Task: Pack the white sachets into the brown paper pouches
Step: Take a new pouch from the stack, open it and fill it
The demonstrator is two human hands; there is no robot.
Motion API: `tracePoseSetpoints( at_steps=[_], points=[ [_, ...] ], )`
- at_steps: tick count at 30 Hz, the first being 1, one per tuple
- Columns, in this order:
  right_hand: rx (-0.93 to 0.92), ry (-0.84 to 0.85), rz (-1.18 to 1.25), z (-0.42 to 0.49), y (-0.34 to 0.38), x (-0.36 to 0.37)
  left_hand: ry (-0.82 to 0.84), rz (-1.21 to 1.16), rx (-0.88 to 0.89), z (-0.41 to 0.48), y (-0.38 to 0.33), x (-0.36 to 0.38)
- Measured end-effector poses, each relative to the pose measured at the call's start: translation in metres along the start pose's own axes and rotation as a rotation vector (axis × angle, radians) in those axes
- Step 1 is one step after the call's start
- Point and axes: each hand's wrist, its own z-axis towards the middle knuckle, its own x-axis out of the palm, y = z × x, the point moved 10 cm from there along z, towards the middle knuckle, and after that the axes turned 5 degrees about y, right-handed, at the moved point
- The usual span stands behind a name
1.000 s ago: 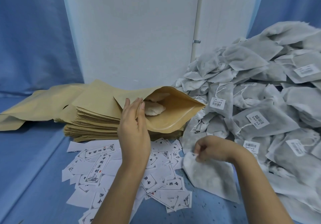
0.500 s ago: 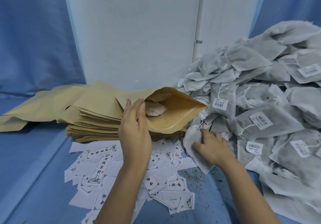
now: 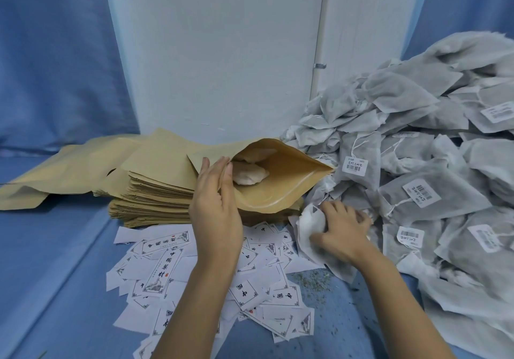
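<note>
A brown paper pouch (image 3: 281, 189) lies on top of a stack of flat pouches (image 3: 150, 194), its mouth held open toward the right. My left hand (image 3: 215, 205) holds the near lip of that mouth between thumb and fingers. Inside the pouch sit pale sachets (image 3: 250, 176). My right hand (image 3: 338, 229) grips a white sachet (image 3: 308, 233) just below the pouch's opening, at the foot of a big heap of white sachets (image 3: 417, 177) with barcode tags.
Several printed paper labels (image 3: 167, 264) lie scattered on the blue table (image 3: 55, 289) in front of the stack. More brown pouches (image 3: 55, 169) lie flat at the left. A white panel (image 3: 222, 52) stands behind. Loose herb crumbs (image 3: 314, 278) dot the table.
My right hand has lifted the white sachet from the table up and right, toward the heap's foot beside the pouch mouth. My left hand stays on the pouch lip.
</note>
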Motion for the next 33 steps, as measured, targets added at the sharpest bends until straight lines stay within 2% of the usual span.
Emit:
tracePoseSetpoints(
  at_steps=[4,5,9,11,12,15,16,19,21,27,33],
  points=[
    [-0.126,-0.059,0.412,-0.01,0.019,-0.027,-0.001,0.009,0.041,0.002,-0.004,-0.003],
    [-0.148,-0.018,0.529,-0.013,0.025,-0.031,-0.006,0.016,0.052,0.002,-0.005,-0.005],
    [-0.329,0.372,0.888,-0.031,0.066,-0.032,-0.005,0.087,0.106,0.004,-0.005,-0.007],
    [-0.427,0.433,1.052,-0.039,0.084,-0.043,0.018,0.124,0.108,0.005,0.0,-0.005],
    [-0.444,0.412,1.097,-0.039,0.089,-0.049,0.031,0.137,0.098,0.005,0.003,-0.004],
    [-0.392,0.247,1.053,-0.035,0.095,-0.066,0.057,0.15,0.044,0.004,0.01,-0.002],
    [-0.348,0.243,1.04,-0.033,0.094,-0.065,0.059,0.154,0.035,0.004,0.01,-0.001],
    [-0.213,0.417,1.06,-0.036,0.095,-0.044,0.069,0.138,0.028,0.003,0.007,0.002],
    [-0.152,0.469,1.076,-0.037,0.096,-0.035,0.077,0.125,0.02,0.003,0.008,0.003],
    [0.084,0.126,1.05,-0.021,0.075,-0.041,0.128,0.118,0.043,-0.001,0.008,0.011],
    [0.098,-0.052,0.941,-0.001,0.099,-0.053,0.135,0.122,0.033,-0.003,0.008,0.013]
  ],
)
